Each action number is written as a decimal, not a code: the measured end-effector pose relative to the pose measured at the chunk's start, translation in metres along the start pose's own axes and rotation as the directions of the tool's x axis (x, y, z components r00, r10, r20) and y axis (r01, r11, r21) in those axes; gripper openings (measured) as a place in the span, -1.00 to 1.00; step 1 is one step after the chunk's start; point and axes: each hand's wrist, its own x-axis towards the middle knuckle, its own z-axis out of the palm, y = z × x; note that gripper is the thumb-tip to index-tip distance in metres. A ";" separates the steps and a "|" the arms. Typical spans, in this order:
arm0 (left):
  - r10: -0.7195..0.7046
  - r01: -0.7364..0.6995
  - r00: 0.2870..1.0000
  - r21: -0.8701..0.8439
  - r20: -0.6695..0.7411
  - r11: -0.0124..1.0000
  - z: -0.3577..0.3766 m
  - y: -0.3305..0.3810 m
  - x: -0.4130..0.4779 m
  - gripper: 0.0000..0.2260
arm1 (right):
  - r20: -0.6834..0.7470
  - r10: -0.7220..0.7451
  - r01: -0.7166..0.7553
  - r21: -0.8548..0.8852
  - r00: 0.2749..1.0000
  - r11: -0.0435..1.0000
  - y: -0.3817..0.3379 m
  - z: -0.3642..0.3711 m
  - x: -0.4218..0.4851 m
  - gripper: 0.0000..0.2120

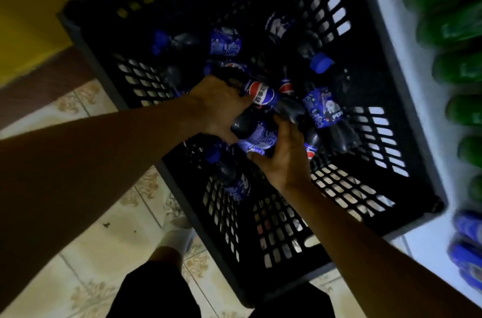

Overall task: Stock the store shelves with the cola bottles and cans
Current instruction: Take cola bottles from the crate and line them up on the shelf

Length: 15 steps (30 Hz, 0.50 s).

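A black slatted plastic crate (273,239) stands on the floor with several small cola bottles with blue labels lying loose inside. My left hand (216,106) reaches into the crate's middle and grips a cola bottle (263,96) whose red, white and blue logo shows past my fingers. My right hand (281,158) is closed around a second cola bottle (258,135) just below the first, the two bottles touching. Another labelled bottle (323,109) lies to the right of my hands, and a blue cap (320,62) points up behind it.
A white shelf (417,98) runs along the crate's right side, lined with green bottles (459,31) and, nearer, blue cans or bottles (467,244). Patterned floor tiles (99,252) lie to the left. My leg and shoe (177,237) stand against the crate's near corner. A yellow wall (31,18) is at upper left.
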 end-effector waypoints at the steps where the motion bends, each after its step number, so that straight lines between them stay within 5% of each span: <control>1: -0.013 0.014 1.000 -0.050 0.027 0.999 -0.014 -0.001 -0.010 -0.25 | 0.028 -0.001 0.000 0.032 1.000 0.999 -0.006 -0.009 -0.007 -0.11; 4: -0.030 0.147 0.963 -0.430 0.267 0.891 -0.063 -0.006 -0.054 -0.52 | 0.071 -0.027 0.026 0.007 0.997 1.000 -0.033 -0.042 -0.034 -0.06; 6: 0.081 0.281 0.900 -0.714 0.427 0.641 -0.099 -0.011 -0.080 -0.66 | -0.003 -0.110 0.109 -0.094 0.994 0.990 -0.051 -0.068 -0.050 -0.17; 8: 0.133 0.383 0.869 -0.817 0.477 0.431 -0.140 -0.016 -0.109 -0.49 | -0.029 -0.146 0.142 -0.098 0.989 0.985 -0.073 -0.100 -0.064 -0.33; 11: -0.034 0.484 0.874 -0.861 0.485 0.156 -0.196 -0.021 -0.158 -0.19 | 0.077 -0.016 0.006 0.121 0.997 0.993 -0.110 -0.157 -0.093 -0.42; 13: -0.182 0.395 0.893 -0.910 0.413 -0.125 -0.230 -0.017 -0.190 -0.27 | 0.158 0.080 -0.134 0.363 0.984 0.922 -0.140 -0.197 -0.119 -0.44; 15: -0.359 0.253 0.868 -0.927 0.344 -0.278 -0.263 -0.004 -0.226 -0.43 | 0.190 0.094 -0.183 0.534 0.977 0.825 -0.170 -0.236 -0.148 -0.54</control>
